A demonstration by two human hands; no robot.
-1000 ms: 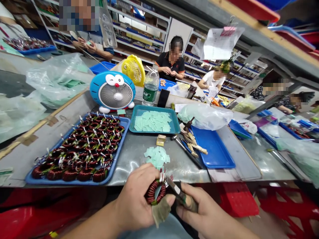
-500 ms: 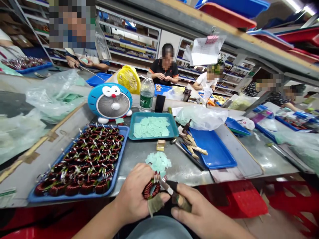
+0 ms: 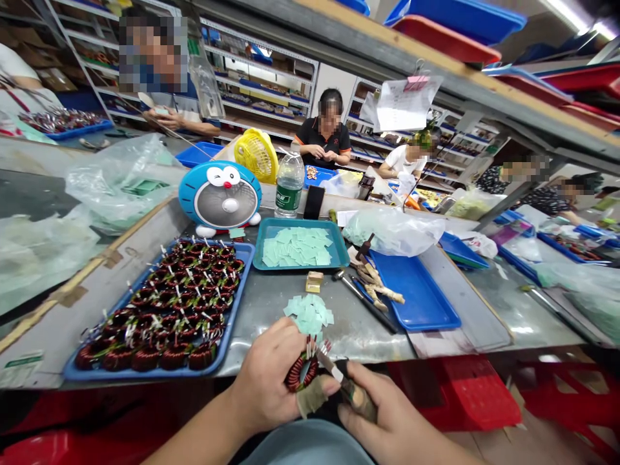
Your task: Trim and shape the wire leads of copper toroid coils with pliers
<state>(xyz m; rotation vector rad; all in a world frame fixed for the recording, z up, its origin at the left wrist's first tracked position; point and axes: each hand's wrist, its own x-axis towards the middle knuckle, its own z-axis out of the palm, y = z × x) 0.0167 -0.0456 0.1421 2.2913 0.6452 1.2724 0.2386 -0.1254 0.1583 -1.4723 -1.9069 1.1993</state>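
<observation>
My left hand [image 3: 271, 368] is closed on a ring-shaped coil [image 3: 301, 372] wound with dark red wire, its several wire leads pointing up. A strip of greenish-brown tape wraps the thumb. In my right hand [image 3: 378, 407] sits a knife [image 3: 361, 395] with a wrapped, stubby handle, the fingers curled round it. The knife's short metal blade points up and left and reaches the leads of the coil; whether it touches them I cannot tell. Just beyond my hands lies a loose pile of pale green paper pieces [image 3: 309, 314].
On the left, a blue tray [image 3: 227, 342] holds rows of similar coils. A teal tray [image 3: 259, 265] of green papers stands behind the pile, near a cartoon fan [image 3: 220, 199] and a bottle [image 3: 289, 187]. Tools [image 3: 365, 300] lie beside a blue tray [image 3: 421, 297] on the right. Co-workers sit opposite.
Both hands, with the coil and knife, have shifted slightly to the right. The coil appears turned a little. My view has moved slightly.
</observation>
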